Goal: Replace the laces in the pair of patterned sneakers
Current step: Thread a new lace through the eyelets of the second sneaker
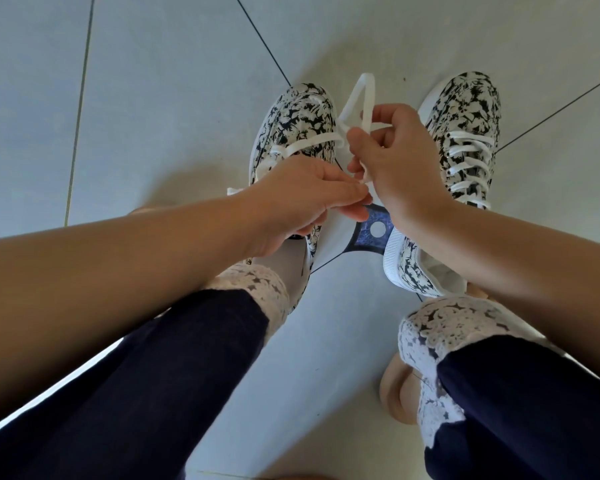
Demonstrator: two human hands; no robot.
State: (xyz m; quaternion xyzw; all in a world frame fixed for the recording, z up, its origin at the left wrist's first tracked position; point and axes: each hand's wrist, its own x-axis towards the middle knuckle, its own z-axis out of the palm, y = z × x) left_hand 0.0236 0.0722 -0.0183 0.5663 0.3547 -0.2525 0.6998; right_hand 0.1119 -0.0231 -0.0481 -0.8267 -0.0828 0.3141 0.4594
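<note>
Two black-and-white floral sneakers stand on the pale tiled floor. The left sneaker (300, 119) has a white lace (359, 98) running loosely from its eyelets up into a loop between the shoes. My left hand (312, 195) hovers over this shoe's tongue and pinches the lace end with fingertips. My right hand (395, 157) is raised between the shoes, fingers curled round the looped lace. The right sneaker (465, 133) is laced with white lacing across its front.
My legs in dark trousers with white lace cuffs (440, 327) fill the lower view. A blue patterned piece with a round hole (371, 233) lies on the floor between the shoes. Dark tile joints (80, 109) cross the grey floor.
</note>
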